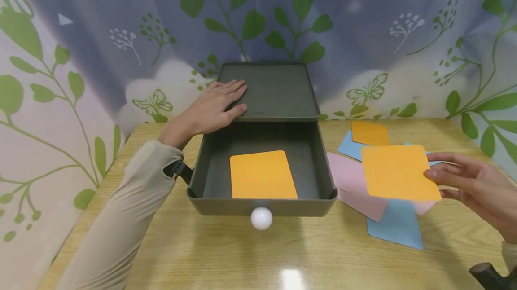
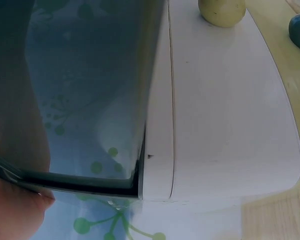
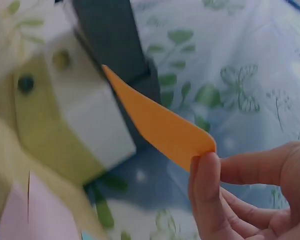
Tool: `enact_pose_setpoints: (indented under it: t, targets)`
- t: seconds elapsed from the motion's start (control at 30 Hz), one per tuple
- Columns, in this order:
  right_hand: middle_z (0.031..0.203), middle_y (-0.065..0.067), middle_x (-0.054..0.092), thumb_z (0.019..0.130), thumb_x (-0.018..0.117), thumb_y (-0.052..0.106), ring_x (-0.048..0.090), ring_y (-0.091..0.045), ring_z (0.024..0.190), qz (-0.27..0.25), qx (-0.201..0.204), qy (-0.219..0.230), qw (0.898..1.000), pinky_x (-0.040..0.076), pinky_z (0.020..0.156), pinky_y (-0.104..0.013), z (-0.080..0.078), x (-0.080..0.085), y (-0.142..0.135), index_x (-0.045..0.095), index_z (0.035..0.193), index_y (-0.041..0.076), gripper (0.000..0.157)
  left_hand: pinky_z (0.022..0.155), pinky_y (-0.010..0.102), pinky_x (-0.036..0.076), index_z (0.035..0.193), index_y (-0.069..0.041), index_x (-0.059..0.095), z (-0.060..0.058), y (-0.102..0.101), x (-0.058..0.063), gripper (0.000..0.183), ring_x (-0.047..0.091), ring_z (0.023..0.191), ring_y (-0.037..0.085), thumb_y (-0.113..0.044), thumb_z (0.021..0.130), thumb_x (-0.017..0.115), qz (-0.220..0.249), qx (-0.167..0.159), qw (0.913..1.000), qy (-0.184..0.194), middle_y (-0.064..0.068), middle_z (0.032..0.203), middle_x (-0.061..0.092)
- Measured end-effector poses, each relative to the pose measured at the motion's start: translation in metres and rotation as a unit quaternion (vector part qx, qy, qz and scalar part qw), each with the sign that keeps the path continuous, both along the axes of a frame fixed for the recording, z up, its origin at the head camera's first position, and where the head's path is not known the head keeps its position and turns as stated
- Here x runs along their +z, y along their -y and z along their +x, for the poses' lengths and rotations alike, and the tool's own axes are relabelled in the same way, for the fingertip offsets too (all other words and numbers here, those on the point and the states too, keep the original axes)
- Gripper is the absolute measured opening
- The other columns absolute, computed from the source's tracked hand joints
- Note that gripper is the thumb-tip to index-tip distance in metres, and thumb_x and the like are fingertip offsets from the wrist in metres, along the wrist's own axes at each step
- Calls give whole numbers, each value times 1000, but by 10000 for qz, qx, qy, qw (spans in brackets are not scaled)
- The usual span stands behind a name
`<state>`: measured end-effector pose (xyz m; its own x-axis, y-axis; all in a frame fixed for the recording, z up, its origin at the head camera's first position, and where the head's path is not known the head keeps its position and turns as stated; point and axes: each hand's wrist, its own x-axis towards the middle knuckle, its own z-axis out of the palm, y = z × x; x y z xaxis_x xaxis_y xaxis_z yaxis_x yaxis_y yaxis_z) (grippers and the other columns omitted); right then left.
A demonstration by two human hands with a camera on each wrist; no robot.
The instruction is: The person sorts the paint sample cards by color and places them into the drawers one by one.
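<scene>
One orange card (image 1: 397, 171) is pinched by its edge in the right hand (image 1: 478, 184), thumb on the near face, held up over the loose pink cards (image 1: 353, 184) and blue cards (image 1: 397, 229) to the right of the grey drawer (image 1: 300, 208). From where I stand I'd judge it light, thin and fairly stiff, since it juts from the pinch with little sag; a hard squeeze might crease it, so an edge or corner seems the place to take hold. It may be a little slippery, though the blur leaves me unsure. It looks plain and squarish with rounded corners, much like the second orange card (image 1: 262, 175) lying inside the drawer. The left hand (image 1: 218, 107) rests, fingers stretched out, on the grey top (image 1: 278, 90) behind the drawer
</scene>
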<state>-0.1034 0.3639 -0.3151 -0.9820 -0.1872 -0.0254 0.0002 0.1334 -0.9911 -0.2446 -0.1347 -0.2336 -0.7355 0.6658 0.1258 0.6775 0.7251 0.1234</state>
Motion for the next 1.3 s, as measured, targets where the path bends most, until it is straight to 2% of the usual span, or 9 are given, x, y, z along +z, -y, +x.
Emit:
enact_pose_setpoints:
  t: [0.1, 0.2, 0.37, 0.47, 0.6, 0.73, 0.87, 1.0, 1.3]
  targets:
    - [100, 1, 66, 99, 41, -9, 60, -11, 93, -666, 305, -3, 9973, 48, 66, -26, -1, 7, 12, 60, 125, 17, 42, 116, 46, 14, 151, 3, 25, 1, 0, 1, 61, 16, 146, 33, -34, 103, 38, -5, 0, 10000, -15, 19, 158, 20]
    - [97, 1, 66, 99, 41, -9, 59, -13, 90, -911, 442, 15, 9949, 47, 67, -26, -2, 14, 25, 61, 124, 15, 40, 116, 46, 14, 150, 3, 25, 1, -1, 1, 62, 17, 146, 33, -34, 103, 38, -11, -7, 10000, -30, 19, 157, 20]
    - [96, 4, 61, 100, 44, -3, 52, -14, 83, -635, 290, 280, 9972, 46, 68, -27, -2, 27, 46, 59, 126, 15, 34, 116, 45, 14, 150, 3, 25, 1, -1, 0, 62, 17, 146, 33, -34, 103, 38, -17, -4, 10000, -43, 19, 157, 20]
    - [100, 4, 57, 101, 45, 0, 48, -14, 85, -592, 278, 309, 9974, 43, 67, -27, -3, 32, 57, 57, 127, 14, 32, 116, 46, 14, 150, 3, 25, 1, -1, 0, 62, 17, 146, 33, -34, 103, 38, -18, 10, 10000, -32, 19, 158, 20]
    - [101, 3, 61, 100, 44, -3, 50, -15, 86, -943, 478, 91, 9944, 42, 68, -28, -7, 37, 72, 58, 126, 10, 32, 116, 46, 14, 151, 3, 25, 1, 0, 0, 61, 17, 146, 33, -34, 103, 38, -9, 29, 10000, -33, 18, 158, 20]
    - [97, 0, 66, 98, 43, -9, 53, -14, 81, -1246, 809, -143, 9888, 45, 67, -26, -10, 40, 86, 60, 124, 7, 35, 116, 45, 14, 150, 3, 26, 1, -1, 0, 61, 17, 146, 32, -34, 103, 38, 1, 23, 10000, -38, 18, 157, 21]
    - [96, -2, 68, 97, 45, -10, 55, -13, 77, -1251, 1061, -243, 9862, 47, 65, -25, -13, 45, 105, 60, 124, 6, 35, 117, 45, 13, 151, 2, 25, 0, -1, 0, 61, 17, 146, 32, -34, 103, 38, 21, 24, 10000, -17, 18, 157, 20]
    - [93, -2, 68, 96, 50, -8, 56, -14, 78, -1082, 1094, -313, 9876, 51, 66, -26, -14, 51, 126, 58, 126, 5, 34, 117, 46, 13, 150, 3, 26, 0, -1, 0, 62, 17, 146, 33, -34, 103, 38, 38, 37, 10000, -25, 19, 157, 21]
    - [84, -1, 66, 91, 62, -3, 56, -15, 71, -718, 805, -562, 9926, 55, 69, -29, -11, 61, 169, 60, 121, 6, 31, 117, 46, 13, 150, 3, 26, 1, -1, -1, 62, 18, 146, 32, -35, 103, 39, 69, 44, 10000, -47, 18, 157, 22]
